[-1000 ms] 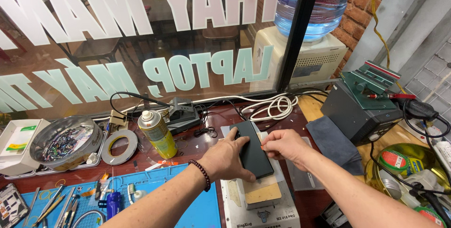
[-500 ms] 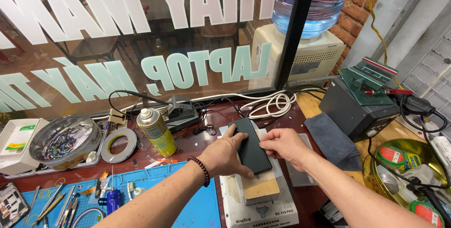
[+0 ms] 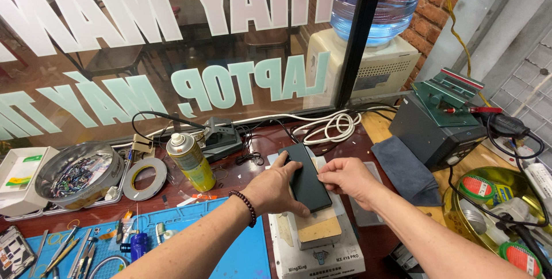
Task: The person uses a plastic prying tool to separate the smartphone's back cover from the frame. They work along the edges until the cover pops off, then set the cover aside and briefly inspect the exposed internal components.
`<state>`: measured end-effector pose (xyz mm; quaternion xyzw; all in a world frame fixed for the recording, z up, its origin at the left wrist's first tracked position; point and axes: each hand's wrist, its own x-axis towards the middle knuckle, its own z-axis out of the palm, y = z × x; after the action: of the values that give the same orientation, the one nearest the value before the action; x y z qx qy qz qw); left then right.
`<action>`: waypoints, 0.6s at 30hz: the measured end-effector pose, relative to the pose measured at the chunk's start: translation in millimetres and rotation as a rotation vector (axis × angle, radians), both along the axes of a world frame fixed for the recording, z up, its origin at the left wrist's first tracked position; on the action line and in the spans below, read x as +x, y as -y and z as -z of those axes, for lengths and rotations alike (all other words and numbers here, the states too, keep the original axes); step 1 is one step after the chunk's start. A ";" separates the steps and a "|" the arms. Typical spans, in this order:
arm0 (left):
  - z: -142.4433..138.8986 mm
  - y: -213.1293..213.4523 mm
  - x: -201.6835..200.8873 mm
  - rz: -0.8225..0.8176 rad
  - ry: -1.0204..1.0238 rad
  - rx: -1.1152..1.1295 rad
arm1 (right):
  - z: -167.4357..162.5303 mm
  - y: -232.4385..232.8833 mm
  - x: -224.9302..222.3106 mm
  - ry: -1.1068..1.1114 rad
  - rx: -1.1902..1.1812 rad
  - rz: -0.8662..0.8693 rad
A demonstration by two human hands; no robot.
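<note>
Positioning step: dark smartphone (image 3: pixel 306 176) lying on heating pad (image 3: pixel 315 230) at mid-surface, left hand (image 3: pixel 275 190) fingers wrapped on its L edge, right hand (image 3: pixel 345 176) fingers pinching R edge. Next prob. needs careful squaring, even press.

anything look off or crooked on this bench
The dark phone lies askew on the small block, overhanging its far end, with the left hand and right hand on its edges. Cables lie tangled by the window. Nothing looks spilled or broken.
</note>
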<state>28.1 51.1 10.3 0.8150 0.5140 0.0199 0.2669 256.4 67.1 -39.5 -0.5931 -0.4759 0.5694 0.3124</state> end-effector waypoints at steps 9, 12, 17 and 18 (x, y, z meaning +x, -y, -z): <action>-1.5 0.1 1.3 -0.009 -0.004 -0.008 | -2.6 2.2 -1.3 0.019 0.019 -0.003; -1.7 0.0 1.8 -0.003 -0.001 -0.012 | -3.8 2.9 0.9 0.001 -0.020 -0.018; -0.2 0.6 0.2 -0.004 -0.005 -0.011 | -3.7 1.3 0.5 0.012 -0.010 -0.022; -0.4 -0.4 0.3 -0.003 -0.001 -0.006 | -3.0 1.9 -0.1 0.001 -0.015 -0.006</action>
<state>28.4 51.5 10.7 0.8133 0.5156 0.0184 0.2690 256.3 65.2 -36.5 -0.5941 -0.4735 0.5737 0.3060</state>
